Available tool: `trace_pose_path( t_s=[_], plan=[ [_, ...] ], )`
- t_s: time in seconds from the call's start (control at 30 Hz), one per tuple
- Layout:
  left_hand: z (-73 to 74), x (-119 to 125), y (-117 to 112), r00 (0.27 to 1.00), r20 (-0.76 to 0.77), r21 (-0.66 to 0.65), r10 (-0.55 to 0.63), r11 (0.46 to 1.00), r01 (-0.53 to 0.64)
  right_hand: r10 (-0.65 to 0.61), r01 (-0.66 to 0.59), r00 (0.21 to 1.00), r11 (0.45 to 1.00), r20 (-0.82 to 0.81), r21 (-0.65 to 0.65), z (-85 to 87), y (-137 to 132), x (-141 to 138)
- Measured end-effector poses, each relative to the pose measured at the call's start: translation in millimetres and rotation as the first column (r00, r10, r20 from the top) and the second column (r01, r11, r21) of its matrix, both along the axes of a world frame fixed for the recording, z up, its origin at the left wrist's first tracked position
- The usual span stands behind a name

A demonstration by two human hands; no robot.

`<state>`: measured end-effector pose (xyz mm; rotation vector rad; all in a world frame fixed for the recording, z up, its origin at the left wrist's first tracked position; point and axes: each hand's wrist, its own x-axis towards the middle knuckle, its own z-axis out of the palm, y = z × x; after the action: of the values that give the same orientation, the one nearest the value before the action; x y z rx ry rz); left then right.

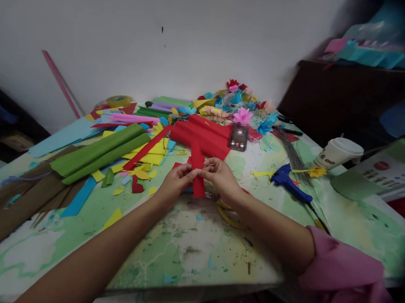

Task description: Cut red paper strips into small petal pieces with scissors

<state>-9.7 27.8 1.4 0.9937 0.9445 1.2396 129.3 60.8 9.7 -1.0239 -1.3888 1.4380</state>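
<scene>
Between my two hands is a strip of red crepe paper [198, 187], held upright over the table. My left hand [177, 181] pinches its left edge, and my right hand [220, 174] pinches the right edge, the fingertips of both nearly meeting. Just behind lies a larger folded sheet of red crepe paper [203, 134]; the strip overlaps it in view, and I cannot tell whether they are joined. Yellow-handled scissors [231, 215] lie partly hidden under my right wrist. Yellow and red paper scraps [143, 172] are scattered left of my left hand.
A blue glue gun [291, 183] lies at right, near thin wires [291, 149], a white paper cup [340, 153] and a green-and-white bag [374, 172]. Green crepe paper [100, 153] and brown paper [26, 201] cover the left. Paper flowers [242, 99] are heaped at the wall.
</scene>
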Motion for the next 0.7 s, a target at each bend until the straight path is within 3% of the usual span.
trace_pose_path(
  t_s=[0.17,0.27,0.3,0.37,0.43,0.57,0.7],
  plan=[
    [-5.3,-2,2,0.996,-0.090,0.031,-0.002,1.000,0.005,0.043,-0.046,0.998,0.996,0.039,0.073,-5.0,-4,4],
    [-6.1,-3,2,0.996,-0.084,0.014,0.007,1.000,-0.006,-0.005,-0.065,0.975,0.951,0.224,0.301,-6.2,-8,16],
    [-5.1,-2,1,0.998,-0.056,-0.006,0.020,1.000,-0.021,-0.039,-0.102,0.949,0.900,0.311,0.423,-6.7,-11,21],
    [-2.0,-1,-1,0.999,0.014,-0.063,0.033,0.997,-0.032,-0.117,-0.226,0.887,0.734,0.447,0.640,-8.6,-17,32],
    [1.2,0,-4,0.997,0.074,-0.112,0.013,0.994,-0.004,-0.182,-0.348,0.818,0.598,0.545,0.722,-11.5,-22,39],
    [4.1,3,-7,0.992,0.113,-0.148,-0.062,0.986,0.078,-0.288,-0.449,0.725,0.491,0.626,0.746,-16.7,-25,44],
    [3.7,6,-9,0.990,0.115,-0.165,-0.084,0.981,0.103,-0.281,-0.453,0.760,0.416,0.585,0.789,-18.7,-22,45]
  ],
)
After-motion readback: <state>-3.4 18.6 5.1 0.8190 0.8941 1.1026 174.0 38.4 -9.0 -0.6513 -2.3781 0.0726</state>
